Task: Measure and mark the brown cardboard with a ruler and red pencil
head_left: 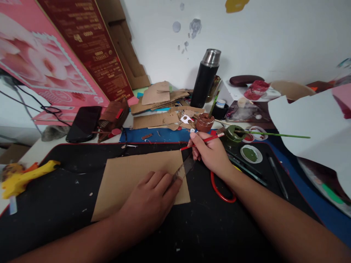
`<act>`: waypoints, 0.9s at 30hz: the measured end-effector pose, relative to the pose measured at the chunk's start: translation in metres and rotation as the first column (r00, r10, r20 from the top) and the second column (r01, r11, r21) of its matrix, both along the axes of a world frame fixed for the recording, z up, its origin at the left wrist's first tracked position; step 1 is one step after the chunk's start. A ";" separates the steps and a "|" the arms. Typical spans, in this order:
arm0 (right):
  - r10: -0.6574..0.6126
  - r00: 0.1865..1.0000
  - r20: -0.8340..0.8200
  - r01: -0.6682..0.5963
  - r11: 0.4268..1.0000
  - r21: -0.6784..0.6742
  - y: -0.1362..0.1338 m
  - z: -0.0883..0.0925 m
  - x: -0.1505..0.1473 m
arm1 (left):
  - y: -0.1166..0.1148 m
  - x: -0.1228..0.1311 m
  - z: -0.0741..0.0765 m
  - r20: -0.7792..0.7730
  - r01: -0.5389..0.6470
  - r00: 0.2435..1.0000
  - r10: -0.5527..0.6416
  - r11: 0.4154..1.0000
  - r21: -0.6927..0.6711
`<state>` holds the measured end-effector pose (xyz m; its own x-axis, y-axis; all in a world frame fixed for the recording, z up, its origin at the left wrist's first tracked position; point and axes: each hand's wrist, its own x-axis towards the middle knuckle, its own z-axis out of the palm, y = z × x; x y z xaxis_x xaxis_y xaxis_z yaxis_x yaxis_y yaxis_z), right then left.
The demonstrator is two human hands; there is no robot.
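Observation:
A rectangular sheet of brown cardboard (pixel 126 182) lies flat on the black mat. My left hand (pixel 150 197) rests on its right part, fingers curled together over a clear ruler (pixel 189 163) that slants across the sheet's right edge. Past that edge, my right hand (pixel 210 151) grips a red pencil (pixel 214 138), its tip pointing left near the cardboard's top right corner. Under my right wrist shows a red loop handle (pixel 224 199), probably of scissors; the rest is hidden.
Behind the mat are cardboard scraps (pixel 157 118), a black thermos (pixel 205 78), a brown paint jar (pixel 205 123) and a green paint jar (pixel 234 136). A yellow glue gun (pixel 30 179) lies left, near a phone (pixel 83 124). A black pen (pixel 277 177) lies right.

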<state>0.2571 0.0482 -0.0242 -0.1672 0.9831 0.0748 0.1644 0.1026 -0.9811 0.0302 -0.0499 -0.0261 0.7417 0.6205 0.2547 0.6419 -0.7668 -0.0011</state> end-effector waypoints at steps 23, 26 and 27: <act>-0.017 0.996 -0.083 0.019 1.000 0.021 -0.003 0.003 -0.003 | 0.004 -0.010 0.004 0.035 -0.072 0.996 0.079 0.983 -0.171; -0.024 0.997 -0.077 0.026 0.999 0.025 -0.003 0.004 -0.002 | 0.008 -0.017 0.009 -0.011 -0.096 0.995 0.096 0.974 -0.206; -0.026 0.997 -0.075 0.028 0.999 0.025 -0.002 0.004 -0.002 | 0.010 -0.019 0.010 -0.027 -0.105 0.994 0.102 0.972 -0.210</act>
<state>0.2550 0.0458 -0.0206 -0.1334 0.9847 0.1121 0.0942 0.1251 -0.9877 0.0108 -0.0398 -0.0162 0.6735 0.7326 0.0988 0.7189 -0.6802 0.1429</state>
